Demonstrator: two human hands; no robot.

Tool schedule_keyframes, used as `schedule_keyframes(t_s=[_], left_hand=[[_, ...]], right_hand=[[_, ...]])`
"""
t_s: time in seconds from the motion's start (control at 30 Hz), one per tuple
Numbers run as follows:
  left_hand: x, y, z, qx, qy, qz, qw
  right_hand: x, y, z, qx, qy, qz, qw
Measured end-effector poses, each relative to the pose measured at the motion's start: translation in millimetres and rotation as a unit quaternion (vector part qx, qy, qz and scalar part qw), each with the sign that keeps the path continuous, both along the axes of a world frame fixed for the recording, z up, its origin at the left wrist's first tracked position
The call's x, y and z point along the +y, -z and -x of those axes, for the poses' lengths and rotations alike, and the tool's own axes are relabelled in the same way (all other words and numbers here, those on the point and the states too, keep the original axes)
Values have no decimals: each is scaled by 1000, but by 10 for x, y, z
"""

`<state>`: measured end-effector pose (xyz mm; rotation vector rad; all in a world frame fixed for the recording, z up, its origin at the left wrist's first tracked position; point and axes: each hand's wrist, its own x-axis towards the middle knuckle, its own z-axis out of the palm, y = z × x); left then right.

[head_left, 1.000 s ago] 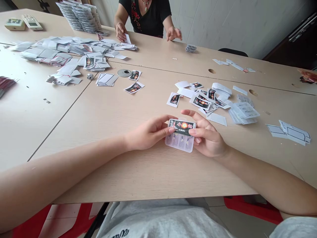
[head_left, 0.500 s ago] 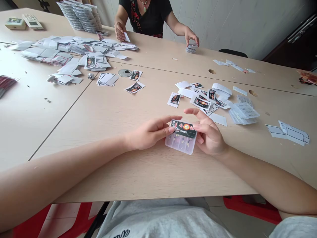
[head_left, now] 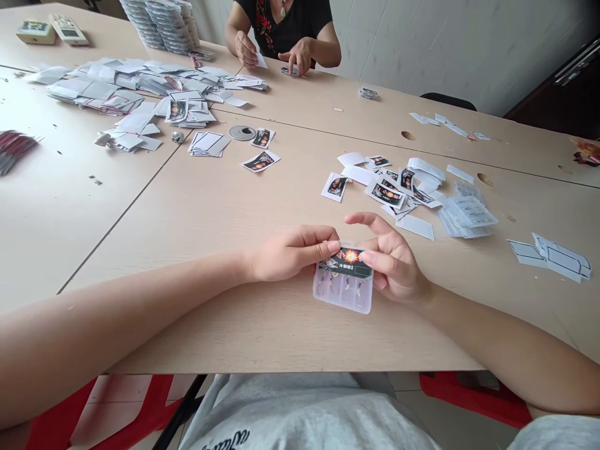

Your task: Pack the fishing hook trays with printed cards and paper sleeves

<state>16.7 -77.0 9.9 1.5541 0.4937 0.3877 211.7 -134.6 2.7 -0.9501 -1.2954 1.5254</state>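
Between my two hands is a small clear plastic box [head_left: 341, 292] with several fish hooks in its compartments. A black label [head_left: 347, 267] with a red and yellow burst lies across its upper part. My left hand [head_left: 300, 253] pinches the box's upper left corner, thumb on the label. On the right side, my right hand [head_left: 396, 262] grips the box with the thumb on the label's edge and the index finger raised. Fingers behind the box are hidden. Beyond my right hand lie loose black labels [head_left: 388, 195] on white backing.
Clear boxes [head_left: 469, 215] are stacked at right, near blank white stickers [head_left: 562, 256]. A large pile of white papers [head_left: 107, 87] covers the far left, with tall box stacks [head_left: 173, 28] behind. A co-worker [head_left: 285, 37] handles a box across the table. A tape roll [head_left: 242, 132] lies mid-table.
The box in my hands has tipped and moved slightly lower, and my left thumb has shifted onto the label. The co-worker's hand has left a box stack and moved to another box at the left.
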Motion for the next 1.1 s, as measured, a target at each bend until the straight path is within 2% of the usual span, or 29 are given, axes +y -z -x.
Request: schedule_keyframes(t_s=[0.1, 0.3, 0.53, 0.7, 0.9, 1.1], left_hand=[[2, 25, -7, -6, -4, -4, 1000], [2, 42, -8, -43, -30, 79, 995], [16, 11, 0, -18, -23, 61, 998], [8, 13, -19, -9, -43, 70, 997], [-19, -1, -45, -24, -54, 99, 993], [-30, 0, -44, -23, -56, 93, 994]], right_hand=[[-5, 1, -2, 8, 2, 1, 1000], [38, 10, -37, 6, 34, 1, 999], [51, 2, -35, 18, 40, -3, 999], [57, -8, -47, 27, 42, 8, 999], [54, 20, -56, 30, 19, 7, 999], [48, 44, -68, 47, 9, 2, 999]])
